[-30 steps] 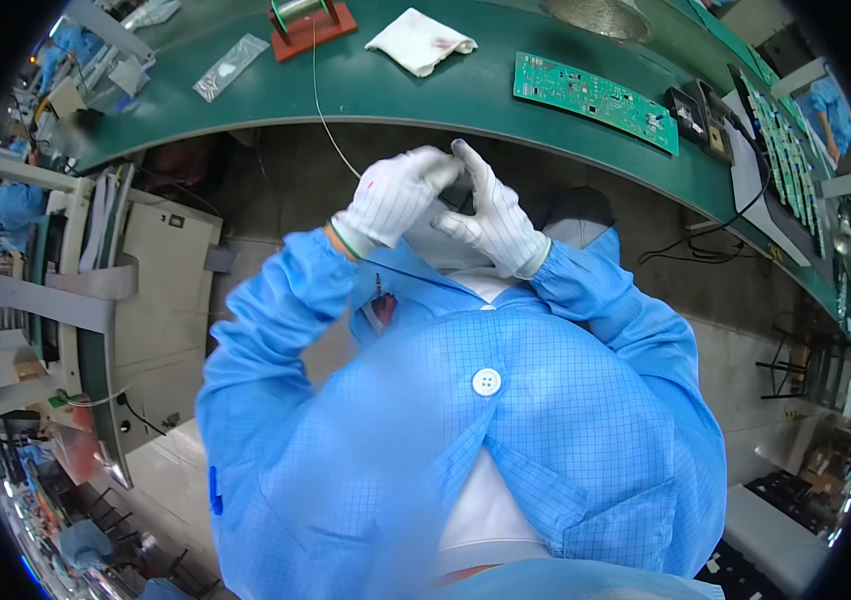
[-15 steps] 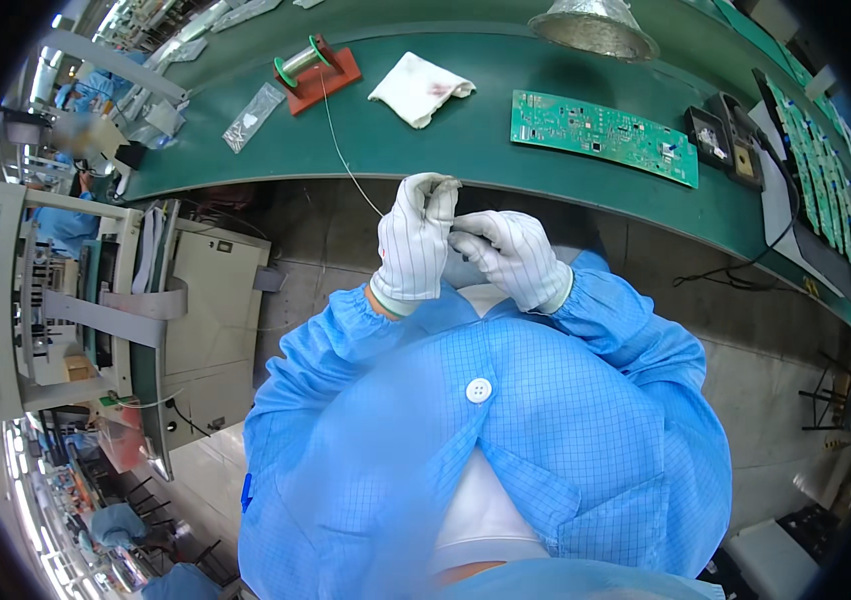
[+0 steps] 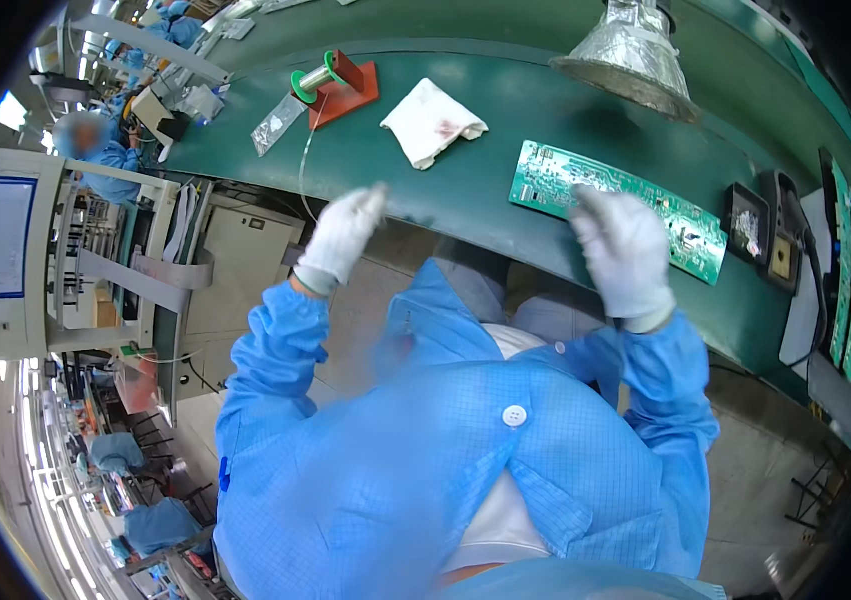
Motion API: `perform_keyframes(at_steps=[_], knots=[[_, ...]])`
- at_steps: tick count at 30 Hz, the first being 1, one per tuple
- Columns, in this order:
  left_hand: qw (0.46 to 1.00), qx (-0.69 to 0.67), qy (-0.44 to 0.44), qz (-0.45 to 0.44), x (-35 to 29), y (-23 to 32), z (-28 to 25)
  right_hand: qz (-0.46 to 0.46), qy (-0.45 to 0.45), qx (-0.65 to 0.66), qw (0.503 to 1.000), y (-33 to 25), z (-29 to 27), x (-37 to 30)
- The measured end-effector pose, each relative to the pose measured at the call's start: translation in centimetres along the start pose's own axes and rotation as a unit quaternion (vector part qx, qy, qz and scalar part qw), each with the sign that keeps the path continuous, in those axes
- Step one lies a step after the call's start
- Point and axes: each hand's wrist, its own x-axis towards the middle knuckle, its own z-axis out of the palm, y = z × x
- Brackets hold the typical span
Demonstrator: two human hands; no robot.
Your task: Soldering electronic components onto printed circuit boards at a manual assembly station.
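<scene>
Thin solder wire (image 3: 303,172) runs from the spool (image 3: 317,77) on its red stand down to my left hand (image 3: 343,235). That gloved hand is closed in a pinch on the wire at the bench's front edge, its fingertips somewhat blurred. My right hand (image 3: 625,248), also in a white glove, hovers over the front edge of a long green circuit board (image 3: 680,218), hiding part of it. Motion smears its curled fingers, so whether anything is in them is unclear. A folded white cloth (image 3: 432,122) with a reddish stain lies between spool and board.
A foil-covered cone-shaped hood (image 3: 630,60) hangs over the green bench (image 3: 485,235). Right of the board are a small black tray (image 3: 745,220) and a dark holder (image 3: 783,262); more boards (image 3: 850,290) stand beyond. A small clear bag (image 3: 277,125) lies by the spool.
My hands have moved apart: the left went left with the wire, the right went right to the circuit board. The view has shifted, and the wire hangs closer to the spool.
</scene>
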Motion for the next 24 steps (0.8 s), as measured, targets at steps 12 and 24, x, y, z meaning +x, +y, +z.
perform_keyframes(at_steps=[12,24], knots=[[0.984,0.14,-0.026,0.106,19.9,0.9,-1.8,0.166,-0.233,-0.171,0.943,5.5,-1.4,3.8],[0.929,-0.074,0.12,0.342,2.0,8.4,-0.5,-0.026,0.041,-0.018,0.999,-8.2,2.6,5.6]])
